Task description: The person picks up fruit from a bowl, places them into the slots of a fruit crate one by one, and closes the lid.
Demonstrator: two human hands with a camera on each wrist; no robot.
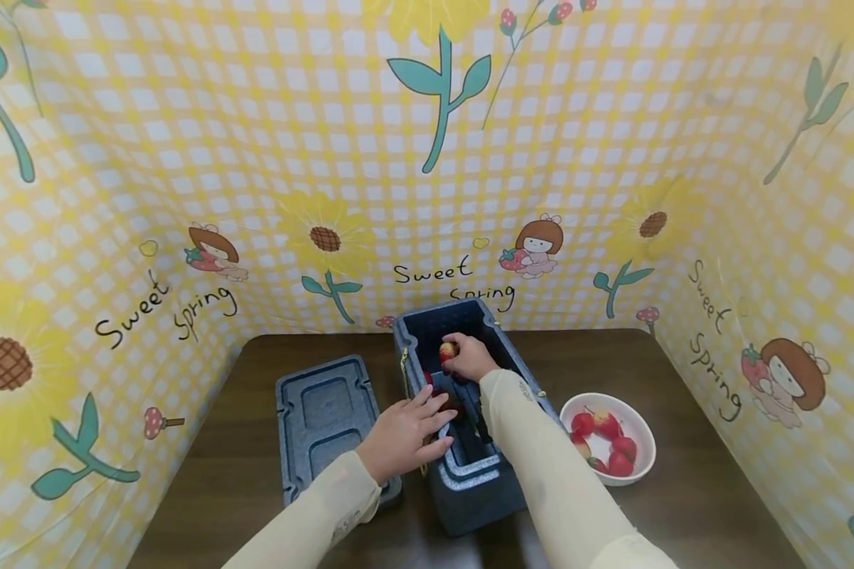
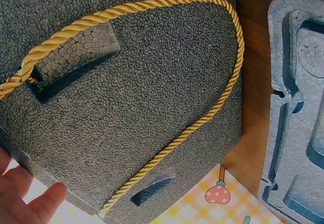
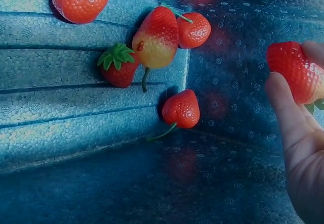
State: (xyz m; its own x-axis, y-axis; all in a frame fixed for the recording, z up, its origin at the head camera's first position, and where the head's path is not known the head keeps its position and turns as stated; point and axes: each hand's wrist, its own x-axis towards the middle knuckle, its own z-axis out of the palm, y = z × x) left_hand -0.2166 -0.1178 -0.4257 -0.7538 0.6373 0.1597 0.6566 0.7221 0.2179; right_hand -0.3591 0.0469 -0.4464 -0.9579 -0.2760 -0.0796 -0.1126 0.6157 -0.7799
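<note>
A dark foam box (image 1: 473, 506) stands uncovered on the table. Inside it, my right hand (image 1: 472, 359) pinches a red and yellow toy strawberry (image 3: 296, 72) between thumb and fingers. Several more toy strawberries lie on the ribbed floor of the box in the right wrist view, among them a two-toned one (image 3: 156, 39) and a red one (image 3: 181, 108) in the corner. My left hand (image 1: 406, 435) reaches over the box's left rim with its fingers spread and slightly bent. A gold rope (image 2: 174, 145) hangs along the box's outer wall in the left wrist view.
The matching foam lid (image 1: 330, 407) lies left of the box on the brown table (image 1: 217, 466). A white bowl (image 1: 646, 431) holding several toy strawberries stands to the right. Yellow checked cloth (image 1: 598, 142) surrounds the table at the back and sides.
</note>
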